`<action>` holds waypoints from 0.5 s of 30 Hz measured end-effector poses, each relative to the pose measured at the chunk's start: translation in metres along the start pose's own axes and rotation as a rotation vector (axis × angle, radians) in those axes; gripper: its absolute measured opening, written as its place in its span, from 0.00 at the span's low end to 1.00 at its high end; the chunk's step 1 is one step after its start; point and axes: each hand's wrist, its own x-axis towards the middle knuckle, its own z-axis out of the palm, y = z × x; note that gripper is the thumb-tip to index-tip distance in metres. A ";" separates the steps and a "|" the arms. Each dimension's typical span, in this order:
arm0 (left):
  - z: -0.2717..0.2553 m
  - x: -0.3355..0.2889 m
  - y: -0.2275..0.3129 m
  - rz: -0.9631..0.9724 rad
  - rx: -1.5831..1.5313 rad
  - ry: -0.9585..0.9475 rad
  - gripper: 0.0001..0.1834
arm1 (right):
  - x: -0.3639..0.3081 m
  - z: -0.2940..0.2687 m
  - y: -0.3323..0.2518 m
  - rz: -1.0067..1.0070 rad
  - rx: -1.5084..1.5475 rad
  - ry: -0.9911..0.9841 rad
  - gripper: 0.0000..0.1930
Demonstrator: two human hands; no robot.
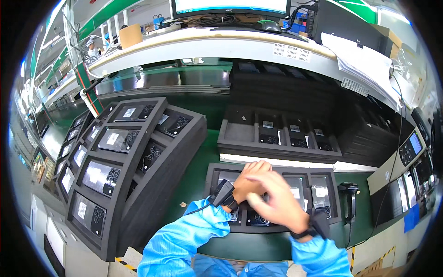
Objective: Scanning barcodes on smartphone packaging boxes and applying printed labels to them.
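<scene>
Both hands meet over a black foam tray [335, 203] that holds several dark smartphones in clear film, with labels on them. My left hand [242, 187] is above the tray's left part, with a black device strapped on its wrist. Its fingertips are hidden. My right hand [281, 203] crosses in front of it, slightly blurred, fingers stretched left and thumb apart. Nothing shows in its grasp. Beside the right hand lies a smartphone [319, 191] in the tray's right compartment.
Stacked foam trays of phones [157, 184] lean at the left. Another phone tray [235, 143] lies behind. A handheld scanner [349, 203] and a label printer [397, 171] stand at the right. A shelf [207, 39] with a monitor [230, 7] spans the back.
</scene>
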 end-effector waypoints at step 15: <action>0.019 0.001 -0.009 -0.169 -0.041 -0.038 0.14 | -0.010 0.034 -0.025 -0.087 0.114 -0.205 0.23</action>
